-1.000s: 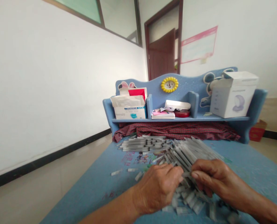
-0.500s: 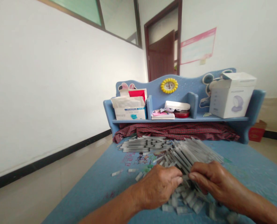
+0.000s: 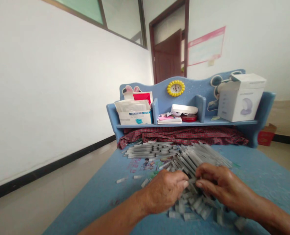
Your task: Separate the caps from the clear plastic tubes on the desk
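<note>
Over the pile, my left hand (image 3: 168,189) is closed, thumb and forefinger pinching a small translucent plastic cap (image 3: 192,180). My right hand (image 3: 220,186) comes close from the other side, its thumb and fingers pinched at the far end of that piece; what else it grips is hidden. Beneath both hands lie many loose clear caps (image 3: 189,216). Just beyond them is a stack of slim translucent pen-like tubes (image 3: 203,155). A second bundle, of tubes with black bands (image 3: 152,150), lies to the left.
A blue table (image 3: 91,202) carries everything. Along its back runs a blue shelf (image 3: 233,124) with a mask box (image 3: 136,118), papers (image 3: 169,120), a red round tin (image 3: 189,118) and a white box (image 3: 242,101). Red checked cloth (image 3: 184,135) is bunched under the shelf. Several stray caps (image 3: 121,180) lie left.
The right hand's forefinger has lifted and curled a little, and the small cap shows more plainly between the hands. The whole view has shifted slightly; the piles look the same.
</note>
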The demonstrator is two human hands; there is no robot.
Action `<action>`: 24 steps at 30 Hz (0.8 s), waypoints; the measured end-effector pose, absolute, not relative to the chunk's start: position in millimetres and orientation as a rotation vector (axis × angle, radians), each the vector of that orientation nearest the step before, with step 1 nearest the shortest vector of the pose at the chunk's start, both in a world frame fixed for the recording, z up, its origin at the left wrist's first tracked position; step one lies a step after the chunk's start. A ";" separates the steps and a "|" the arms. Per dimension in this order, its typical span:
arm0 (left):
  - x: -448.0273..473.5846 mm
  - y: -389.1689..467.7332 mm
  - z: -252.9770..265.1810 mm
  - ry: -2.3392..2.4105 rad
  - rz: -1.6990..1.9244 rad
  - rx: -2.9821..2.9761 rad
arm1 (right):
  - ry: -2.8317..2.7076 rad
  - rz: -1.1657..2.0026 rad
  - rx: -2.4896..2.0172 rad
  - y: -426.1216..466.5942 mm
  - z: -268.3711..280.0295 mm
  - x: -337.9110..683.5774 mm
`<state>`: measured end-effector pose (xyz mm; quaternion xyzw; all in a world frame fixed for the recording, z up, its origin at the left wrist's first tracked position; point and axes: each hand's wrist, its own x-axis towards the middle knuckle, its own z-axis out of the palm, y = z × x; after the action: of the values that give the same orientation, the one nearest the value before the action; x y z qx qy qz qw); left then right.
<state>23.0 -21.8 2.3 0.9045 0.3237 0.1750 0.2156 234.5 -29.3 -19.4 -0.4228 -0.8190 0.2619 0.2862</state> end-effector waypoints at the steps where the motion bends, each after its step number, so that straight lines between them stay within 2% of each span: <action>1: 23.1 -21.2 2.3 0.898 0.481 2.495 | -2.188 0.688 -1.139 -29.2 -19.4 234.4; 5: 23.2 -19.9 2.1 0.889 0.463 2.470 | -2.226 0.539 -1.164 -28.7 -19.7 234.3; 10: 22.4 -18.9 0.5 0.899 0.449 2.404 | -2.183 0.685 -1.130 -29.5 -18.1 234.5; 15: 22.9 -17.4 -0.3 0.903 0.440 2.382 | -2.230 0.522 -1.170 -29.6 -18.6 234.8; 20: 24.1 -17.0 1.3 0.923 0.418 2.319 | -2.184 0.689 -1.148 -30.0 -16.9 234.0; 24: 24.5 -16.9 1.8 0.917 0.430 2.291 | -2.198 0.550 -1.190 -29.5 -17.5 233.4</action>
<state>24.5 -16.9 1.8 0.8687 0.3478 0.1630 0.3127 233.4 -29.5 -17.5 -0.4453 -0.8227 0.2057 0.2874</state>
